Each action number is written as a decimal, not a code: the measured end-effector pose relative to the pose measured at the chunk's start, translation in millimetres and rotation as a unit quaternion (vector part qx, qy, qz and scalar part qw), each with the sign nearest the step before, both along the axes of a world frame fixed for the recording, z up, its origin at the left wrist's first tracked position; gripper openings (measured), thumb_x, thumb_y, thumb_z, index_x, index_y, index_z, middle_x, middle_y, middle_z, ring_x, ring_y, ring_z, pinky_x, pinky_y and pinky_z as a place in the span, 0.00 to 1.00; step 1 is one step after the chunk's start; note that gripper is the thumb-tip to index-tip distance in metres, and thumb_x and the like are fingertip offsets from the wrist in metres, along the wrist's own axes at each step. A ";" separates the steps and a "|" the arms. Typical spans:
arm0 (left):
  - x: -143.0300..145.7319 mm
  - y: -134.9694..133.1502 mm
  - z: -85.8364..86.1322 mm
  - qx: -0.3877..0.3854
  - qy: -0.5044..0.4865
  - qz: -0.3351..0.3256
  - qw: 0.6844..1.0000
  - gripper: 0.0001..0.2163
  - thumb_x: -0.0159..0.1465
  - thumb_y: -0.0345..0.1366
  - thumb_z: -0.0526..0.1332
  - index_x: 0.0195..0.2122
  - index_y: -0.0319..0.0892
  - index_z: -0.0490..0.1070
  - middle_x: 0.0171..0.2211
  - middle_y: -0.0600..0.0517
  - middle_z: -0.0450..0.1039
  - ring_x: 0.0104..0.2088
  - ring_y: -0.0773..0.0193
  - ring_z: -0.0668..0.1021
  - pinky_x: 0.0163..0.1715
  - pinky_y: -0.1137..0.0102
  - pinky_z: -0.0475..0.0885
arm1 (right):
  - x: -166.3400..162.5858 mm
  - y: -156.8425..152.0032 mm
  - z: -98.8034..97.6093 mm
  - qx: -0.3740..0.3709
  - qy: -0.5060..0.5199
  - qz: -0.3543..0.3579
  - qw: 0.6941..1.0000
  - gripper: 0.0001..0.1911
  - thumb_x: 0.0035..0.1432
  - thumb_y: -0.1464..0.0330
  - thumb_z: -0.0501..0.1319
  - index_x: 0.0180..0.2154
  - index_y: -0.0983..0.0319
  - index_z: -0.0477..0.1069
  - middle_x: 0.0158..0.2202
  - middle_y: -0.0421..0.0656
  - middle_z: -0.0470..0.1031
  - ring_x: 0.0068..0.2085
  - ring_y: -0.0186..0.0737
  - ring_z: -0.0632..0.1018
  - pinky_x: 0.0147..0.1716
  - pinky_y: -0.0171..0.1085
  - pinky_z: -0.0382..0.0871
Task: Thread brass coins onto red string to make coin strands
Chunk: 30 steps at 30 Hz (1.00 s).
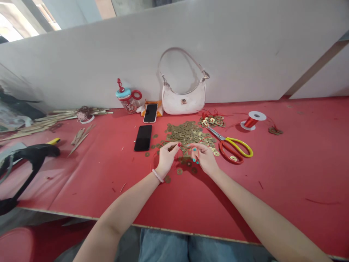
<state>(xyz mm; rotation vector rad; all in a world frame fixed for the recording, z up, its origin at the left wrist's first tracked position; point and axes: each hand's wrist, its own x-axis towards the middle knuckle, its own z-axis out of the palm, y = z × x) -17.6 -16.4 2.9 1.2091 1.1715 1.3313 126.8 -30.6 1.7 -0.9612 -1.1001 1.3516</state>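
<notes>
My left hand [167,156], with a bracelet at the wrist, is closed in a pinch over a pile of brass-coloured coins with holes [185,131]. A thin red cord [153,160] loops down beside it from the fingers. Facing it, my right hand [203,156] is also closed, fingers bent, with a fine red strand at the fingertips. Whether a coin is between the hands is too small to tell. Right of the pile lie scissors [237,147] with one yellow and one red handle. Behind them is a bunch of coins tied with red cord [214,120].
A spool of red cord [251,121] stands to the right, near a small tied coin bunch [275,130]. Two phones [143,138], a cup [128,100] and a white handbag [184,98] are beyond my hands. Bamboo strips [60,118] and a black object [29,156] occupy the left.
</notes>
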 end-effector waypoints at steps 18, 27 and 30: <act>-2.5 5.6 -2.4 -0.023 -0.052 0.067 0.996 0.11 0.52 0.40 0.63 0.33 0.38 0.75 0.30 0.49 0.75 0.30 0.67 0.74 0.34 0.71 0.68 | 28.6 14.5 6.4 -0.074 0.399 0.023 0.914 0.06 0.53 0.67 0.58 0.24 0.58 0.66 0.16 0.32 0.60 0.20 0.25 0.64 0.24 0.29 0.64; -6.7 10.9 -4.9 -0.010 -0.050 0.104 0.993 0.13 0.51 0.41 0.63 0.33 0.38 0.74 0.29 0.50 0.75 0.28 0.69 0.73 0.31 0.73 0.67 | 35.4 17.4 1.5 -0.063 0.284 0.004 0.957 0.03 0.48 0.67 0.61 0.30 0.58 0.71 0.25 0.34 0.73 0.26 0.27 0.71 0.27 0.30 0.67; -6.1 9.6 -6.0 0.000 -0.036 0.094 0.995 0.12 0.52 0.41 0.62 0.33 0.38 0.74 0.31 0.49 0.75 0.31 0.67 0.74 0.34 0.71 0.68 | 25.8 9.6 0.2 -0.038 0.119 0.057 0.991 0.08 0.47 0.62 0.63 0.24 0.61 0.72 0.18 0.36 0.70 0.19 0.27 0.67 0.20 0.29 0.61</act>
